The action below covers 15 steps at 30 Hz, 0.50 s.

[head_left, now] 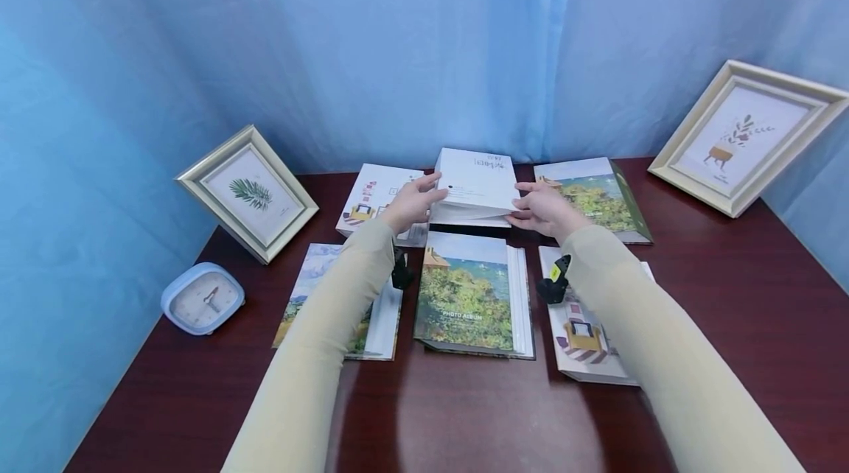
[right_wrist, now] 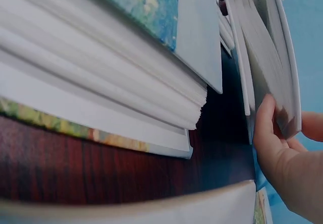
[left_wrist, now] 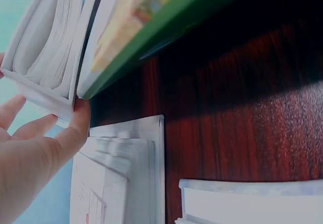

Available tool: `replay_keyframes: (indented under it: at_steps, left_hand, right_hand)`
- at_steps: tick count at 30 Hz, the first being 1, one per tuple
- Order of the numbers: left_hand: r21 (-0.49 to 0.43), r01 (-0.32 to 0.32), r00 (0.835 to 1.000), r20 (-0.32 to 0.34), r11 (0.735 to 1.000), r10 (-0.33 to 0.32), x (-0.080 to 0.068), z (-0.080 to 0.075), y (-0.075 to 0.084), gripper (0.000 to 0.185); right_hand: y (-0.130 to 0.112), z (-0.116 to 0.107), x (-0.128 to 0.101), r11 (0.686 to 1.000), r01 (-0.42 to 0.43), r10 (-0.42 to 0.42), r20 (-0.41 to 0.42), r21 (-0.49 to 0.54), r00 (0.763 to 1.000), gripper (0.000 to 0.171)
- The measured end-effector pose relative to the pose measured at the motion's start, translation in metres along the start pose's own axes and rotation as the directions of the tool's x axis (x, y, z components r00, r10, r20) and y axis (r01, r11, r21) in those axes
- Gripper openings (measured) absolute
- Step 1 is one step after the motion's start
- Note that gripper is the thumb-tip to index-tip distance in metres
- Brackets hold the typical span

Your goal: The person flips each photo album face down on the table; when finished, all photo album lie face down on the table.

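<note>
A thick white album [head_left: 476, 182] sits at the back middle of the dark wooden table [head_left: 716, 289], its near edge raised. My left hand [head_left: 424, 193] grips its left edge and my right hand [head_left: 527, 206] grips its right edge. In the left wrist view the thumb of my left hand [left_wrist: 50, 113] touches the corner of the white album [left_wrist: 48, 47], with the fingers reaching along its side. The right wrist view shows my right hand [right_wrist: 287, 128] pinching the white album [right_wrist: 265, 37], thumb on the page edges and fingers behind the cover.
Several other albums lie around it: a landscape-cover one [head_left: 467, 296] in front, one back left [head_left: 371, 200], one back right [head_left: 597, 197], one front left [head_left: 318, 289] and one front right [head_left: 584, 340]. Picture frames lean at left [head_left: 248, 193] and right [head_left: 746, 135]. A blue clock [head_left: 202, 298] stands far left.
</note>
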<state>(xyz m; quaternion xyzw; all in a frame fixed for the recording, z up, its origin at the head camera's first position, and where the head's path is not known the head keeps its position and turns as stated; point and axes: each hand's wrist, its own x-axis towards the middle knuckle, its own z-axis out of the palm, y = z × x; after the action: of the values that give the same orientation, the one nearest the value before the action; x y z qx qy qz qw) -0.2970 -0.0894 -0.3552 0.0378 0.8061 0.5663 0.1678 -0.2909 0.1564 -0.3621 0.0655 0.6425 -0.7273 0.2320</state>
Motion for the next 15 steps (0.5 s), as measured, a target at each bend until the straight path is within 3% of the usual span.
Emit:
replay_keyframes:
  at_steps: [7,15]
  left_hand:
    - [-0.013,0.008,0.999,-0.038,1.000,-0.008,-0.002,-0.003,0.005,0.053]
    - [0.023,0.002,0.994,-0.110,1.000,0.000,0.000,-0.006,0.013,0.050]
  right_hand:
    - [0.002,0.005,0.003,0.990,0.006,-0.011,-0.031,-0.144,0.999,0.062]
    - [0.002,0.010,0.005,0.971,0.003,-0.017,-0.053,-0.240,0.998,0.066]
